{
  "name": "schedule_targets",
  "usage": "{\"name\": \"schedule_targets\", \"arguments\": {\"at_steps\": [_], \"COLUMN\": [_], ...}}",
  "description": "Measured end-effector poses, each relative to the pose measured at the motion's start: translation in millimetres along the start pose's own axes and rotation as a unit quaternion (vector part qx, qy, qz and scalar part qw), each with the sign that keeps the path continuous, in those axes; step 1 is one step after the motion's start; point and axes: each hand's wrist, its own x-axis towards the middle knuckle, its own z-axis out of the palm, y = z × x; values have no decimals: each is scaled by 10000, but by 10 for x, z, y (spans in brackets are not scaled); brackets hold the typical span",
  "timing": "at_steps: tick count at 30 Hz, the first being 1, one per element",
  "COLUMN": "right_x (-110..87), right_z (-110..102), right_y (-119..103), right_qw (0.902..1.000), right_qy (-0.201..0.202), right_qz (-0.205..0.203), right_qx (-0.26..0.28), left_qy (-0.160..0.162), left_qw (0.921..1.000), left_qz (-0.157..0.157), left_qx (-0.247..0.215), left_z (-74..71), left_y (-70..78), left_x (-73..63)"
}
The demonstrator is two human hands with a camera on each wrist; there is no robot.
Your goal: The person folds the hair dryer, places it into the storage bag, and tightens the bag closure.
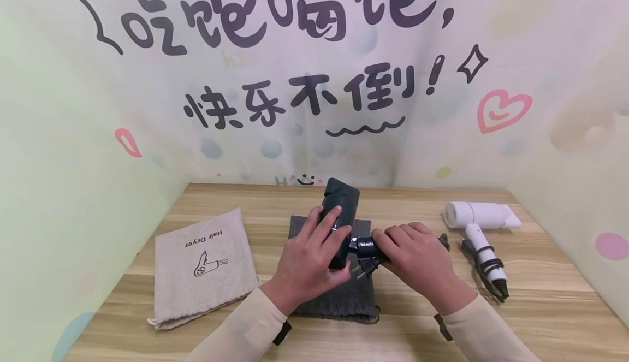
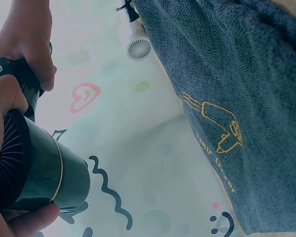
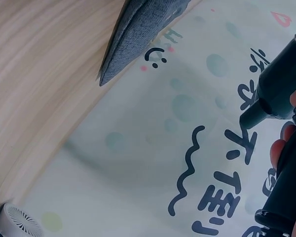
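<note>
A dark green hair dryer (image 1: 344, 195) is held between both hands, above a dark denim drawstring bag (image 1: 339, 299). My left hand (image 1: 312, 255) grips its barrel, fingers over the top and thumb underneath. Around the handle curls my right hand (image 1: 415, 258), with the black plug (image 1: 366, 268) hanging below it. In the left wrist view the dryer's round vent end and gold ring show on the barrel (image 2: 44, 158). The nozzle points away in the right wrist view, beyond the barrel (image 3: 281, 74). A yellow dryer drawing marks the denim bag (image 2: 266, 98) in the left wrist view.
At the right of the wooden table (image 1: 413, 324) lies a white hair dryer (image 1: 479, 214), its black cord wound round the handle. A beige linen bag (image 1: 182, 283) printed "Hair Dryer" lies flat at the left. A printed cloth wall (image 1: 275, 160) stands behind the table.
</note>
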Motion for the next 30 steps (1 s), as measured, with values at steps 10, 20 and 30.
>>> {"name": "schedule_targets", "arguments": {"at_steps": [10,20,30], "right_x": [-4,-5,5], "right_z": [7,11,21], "right_y": [-5,-1,-8], "right_qw": [9999,9997,9993], "right_qy": [-72,-21,-7], "right_qz": [-63,-181,-264], "right_qx": [44,185,249], "left_qy": [9,-62,-139], "left_qw": [10000,9993,9992], "left_qz": [27,192,231], "left_qx": [-60,-306,-287], "left_z": [9,-11,-31], "left_y": [-16,-67,-76], "left_x": [-30,-37,-54]}}
